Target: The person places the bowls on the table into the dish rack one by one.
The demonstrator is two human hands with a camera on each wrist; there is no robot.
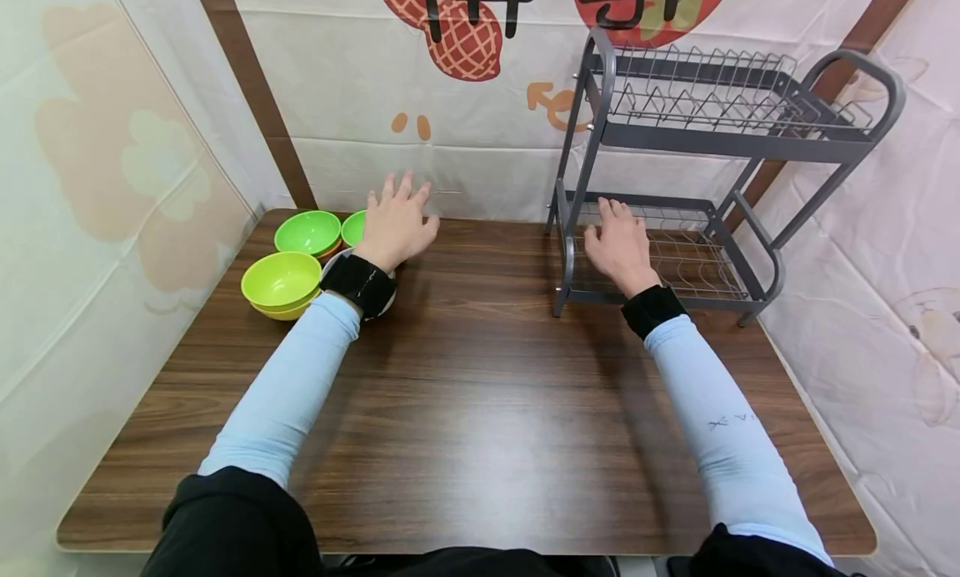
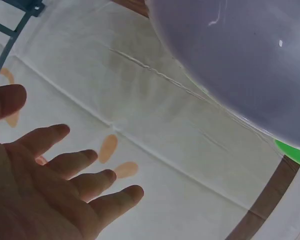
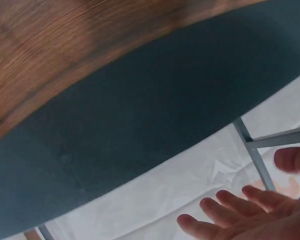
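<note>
My left hand (image 1: pixel 397 225), fingers spread and straight, hovers beside the bowls at the table's back left and holds nothing. Under its wrist a white bowl (image 1: pixel 387 305) is mostly hidden; in the left wrist view this bowl (image 2: pixel 240 60) looms large and pale. Around it stand a yellow-green bowl (image 1: pixel 281 278) stacked on a yellow one, a green bowl (image 1: pixel 307 232) over an orange one, and another green bowl (image 1: pixel 352 228) partly behind the hand. My right hand (image 1: pixel 621 248), empty with fingers extended, overlaps the lower tier of a grey dish rack (image 1: pixel 727 139).
The two-tier rack, with wire baskets (image 1: pixel 697 256), stands at the back right of the brown wooden table (image 1: pixel 480 393). In the right wrist view its dark frame bar (image 3: pixel 155 110) crosses close to the camera. White printed cloth (image 1: pixel 337 77) hangs behind and at both sides.
</note>
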